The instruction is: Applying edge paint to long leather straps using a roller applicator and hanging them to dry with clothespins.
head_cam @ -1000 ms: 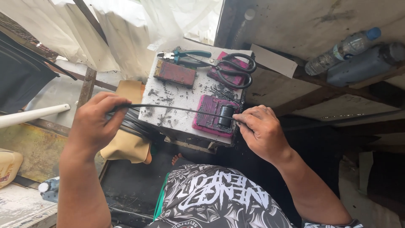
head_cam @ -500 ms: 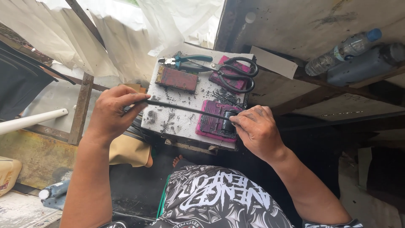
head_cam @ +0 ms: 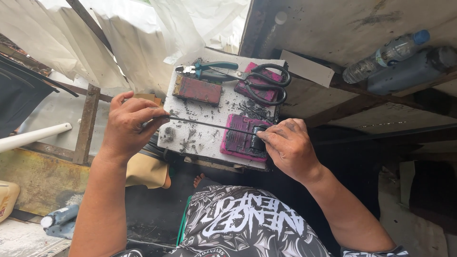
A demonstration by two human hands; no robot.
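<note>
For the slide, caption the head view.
Left hand and right hand stretch a thin black rod across a white block.

Magenta pads [head_cam: 240, 138], black-handled scissors [head_cam: 266, 81], teal-handled pliers [head_cam: 209, 69], white board [head_cam: 209, 114].

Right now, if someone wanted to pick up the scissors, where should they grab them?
Probably by the black loop handles, coming from the right. The scissors lie flat, closed, handles over a pink block, tips pointing left toward the green-handled pliers.
</note>
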